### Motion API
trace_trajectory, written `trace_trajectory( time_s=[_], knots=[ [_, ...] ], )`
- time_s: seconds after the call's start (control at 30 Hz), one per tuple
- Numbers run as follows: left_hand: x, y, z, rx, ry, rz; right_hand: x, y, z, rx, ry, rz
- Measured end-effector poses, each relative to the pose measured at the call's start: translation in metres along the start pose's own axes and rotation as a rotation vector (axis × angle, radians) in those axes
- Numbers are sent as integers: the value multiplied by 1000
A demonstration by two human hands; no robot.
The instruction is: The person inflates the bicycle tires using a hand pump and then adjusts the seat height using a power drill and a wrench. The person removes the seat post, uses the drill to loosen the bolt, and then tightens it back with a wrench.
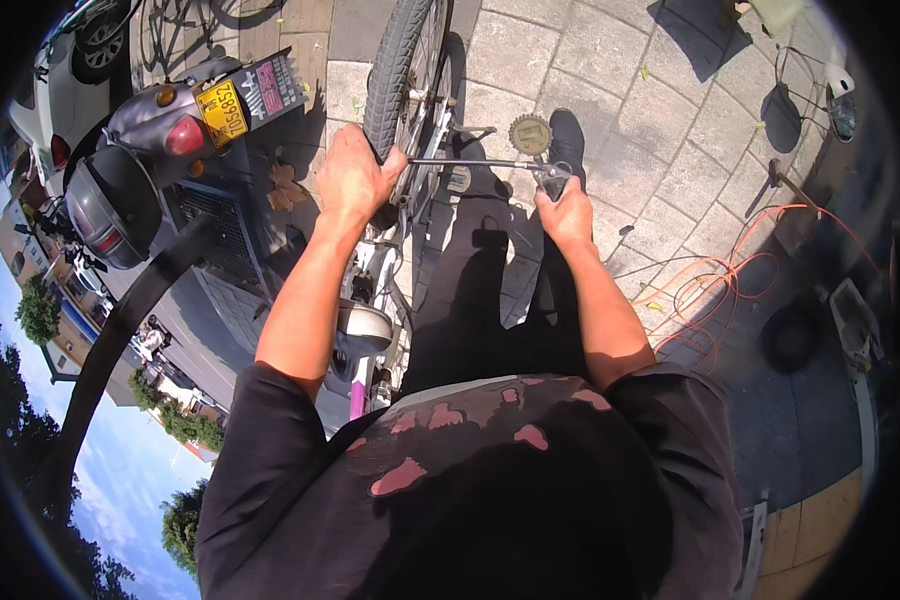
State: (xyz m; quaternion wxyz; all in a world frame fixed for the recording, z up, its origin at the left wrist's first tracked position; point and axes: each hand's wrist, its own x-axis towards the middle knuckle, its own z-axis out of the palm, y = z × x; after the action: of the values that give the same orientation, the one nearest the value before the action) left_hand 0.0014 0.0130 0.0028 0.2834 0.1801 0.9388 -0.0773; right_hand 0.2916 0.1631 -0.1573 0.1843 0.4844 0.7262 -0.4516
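Observation:
My right hand (567, 214) is closed around the handle of a tyre inflator (552, 181), whose round gauge (531, 136) sits just beyond my fingers. From it a thin black hose (470, 162) stretches left to the wheel of a bicycle. At the side of the bicycle tyre (394, 85), my left hand (353, 172) is closed, thumb and forefinger at the hose's end. Those fingers cover the tip of the hose, and no valve shows. The white bicycle frame (370, 262) runs back along my left leg.
A parked scooter (135, 190) with a yellow plate stands on the left, near a dark metal post (120, 320). On the paving at right lie a coiled orange hose (735, 268) and a hammer-like tool (770, 182). My shoe (567, 135) is close to the gauge.

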Motion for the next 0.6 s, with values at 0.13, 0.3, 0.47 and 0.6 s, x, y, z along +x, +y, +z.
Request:
trace_trajectory(
  time_s=[0.13, 0.3, 0.47, 0.6],
  knots=[
    [2, -9, 9, 28, 66, 43, 0, 2, 1, -14, -9, 1],
    [0, -3, 3, 5, 9, 15, -4, -10, -8, -13, -38, 59],
    [-1, -5, 5, -6, 19, 35, -9, -32, -20, -26, -131, 142],
    [-1, -3, 1, -24, 9, 31, -10, -33, -20, -10, -138, 147]
  ],
)
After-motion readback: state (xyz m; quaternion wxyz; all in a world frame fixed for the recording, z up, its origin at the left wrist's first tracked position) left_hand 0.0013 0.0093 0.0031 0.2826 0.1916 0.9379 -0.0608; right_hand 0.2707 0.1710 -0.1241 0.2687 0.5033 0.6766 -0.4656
